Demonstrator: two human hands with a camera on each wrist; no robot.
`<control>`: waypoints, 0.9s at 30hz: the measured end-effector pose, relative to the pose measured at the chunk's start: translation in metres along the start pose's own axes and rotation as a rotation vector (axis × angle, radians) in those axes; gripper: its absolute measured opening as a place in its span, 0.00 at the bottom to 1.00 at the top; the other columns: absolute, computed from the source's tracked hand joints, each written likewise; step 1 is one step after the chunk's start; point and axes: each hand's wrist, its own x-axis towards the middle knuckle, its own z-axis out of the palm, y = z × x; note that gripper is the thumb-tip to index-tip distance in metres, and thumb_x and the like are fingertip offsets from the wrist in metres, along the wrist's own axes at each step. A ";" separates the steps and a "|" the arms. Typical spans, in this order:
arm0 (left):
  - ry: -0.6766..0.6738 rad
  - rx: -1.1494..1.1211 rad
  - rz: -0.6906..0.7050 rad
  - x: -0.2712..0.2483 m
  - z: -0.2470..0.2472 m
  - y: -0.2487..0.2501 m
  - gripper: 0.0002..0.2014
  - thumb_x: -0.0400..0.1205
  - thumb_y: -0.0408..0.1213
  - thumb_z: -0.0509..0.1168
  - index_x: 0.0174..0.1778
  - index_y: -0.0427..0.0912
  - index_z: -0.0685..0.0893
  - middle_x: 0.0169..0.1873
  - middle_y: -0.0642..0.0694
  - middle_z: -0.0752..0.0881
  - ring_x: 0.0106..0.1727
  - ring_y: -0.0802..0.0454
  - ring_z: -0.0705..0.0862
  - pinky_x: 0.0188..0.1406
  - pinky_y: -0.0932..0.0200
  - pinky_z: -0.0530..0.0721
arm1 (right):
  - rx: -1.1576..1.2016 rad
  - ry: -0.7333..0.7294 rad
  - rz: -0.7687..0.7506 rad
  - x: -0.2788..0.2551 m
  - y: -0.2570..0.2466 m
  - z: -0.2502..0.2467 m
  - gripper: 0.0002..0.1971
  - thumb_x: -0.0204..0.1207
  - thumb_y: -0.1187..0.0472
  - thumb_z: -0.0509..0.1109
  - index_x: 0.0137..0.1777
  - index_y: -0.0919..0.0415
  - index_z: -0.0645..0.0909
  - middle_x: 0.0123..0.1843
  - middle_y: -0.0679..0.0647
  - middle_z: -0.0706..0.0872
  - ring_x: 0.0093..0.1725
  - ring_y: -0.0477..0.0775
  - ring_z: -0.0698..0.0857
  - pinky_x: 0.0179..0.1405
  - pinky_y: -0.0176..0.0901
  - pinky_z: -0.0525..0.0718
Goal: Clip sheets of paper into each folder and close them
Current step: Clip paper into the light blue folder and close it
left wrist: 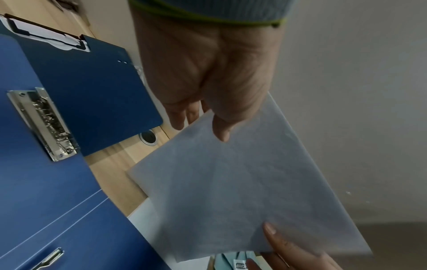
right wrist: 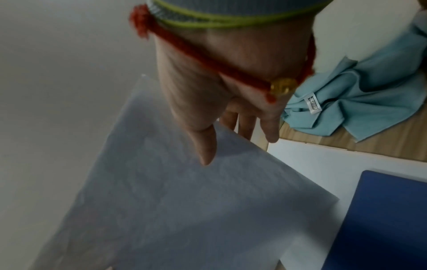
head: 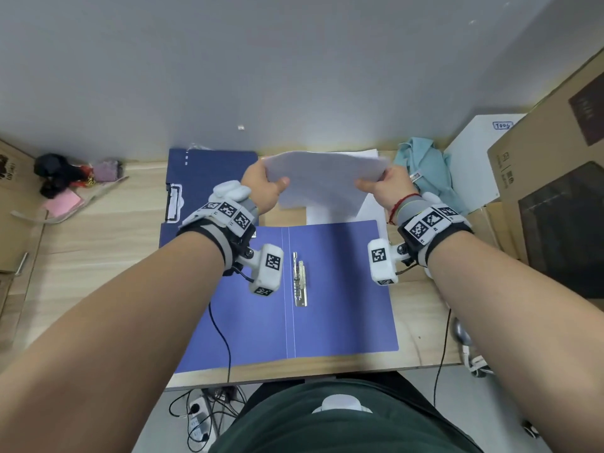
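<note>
Both hands hold a sheaf of white paper sheets (head: 323, 178) (left wrist: 242, 191) (right wrist: 166, 197) in the air above the far side of the desk. My left hand (head: 266, 186) (left wrist: 208, 82) pinches its left edge, thumb on top. My right hand (head: 380, 188) (right wrist: 219, 95) pinches the right edge the same way. Below, nearer to me, an open blue folder (head: 343, 289) (left wrist: 34, 191) lies flat, its metal clip (head: 300, 279) (left wrist: 44, 124) beside the spine. A closed dark blue folder (head: 209, 171) (left wrist: 92, 91) lies at the far left. More white sheets (head: 333, 212) (right wrist: 318, 164) lie under the lifted ones.
A light blue cloth (head: 425, 171) (right wrist: 360, 98) sits at the far right, with a white box (head: 474, 152) and cardboard boxes (head: 555, 142) beyond. Dark and pink small items (head: 68, 181) lie at the far left. A grey wall rises behind the wooden desk (head: 98, 250).
</note>
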 end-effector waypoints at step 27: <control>-0.125 0.283 -0.218 -0.003 0.026 -0.041 0.24 0.85 0.45 0.58 0.74 0.35 0.73 0.68 0.36 0.81 0.67 0.35 0.80 0.68 0.39 0.78 | -0.198 -0.123 0.176 -0.004 0.035 0.003 0.17 0.74 0.52 0.76 0.60 0.59 0.85 0.57 0.55 0.90 0.53 0.58 0.89 0.59 0.62 0.87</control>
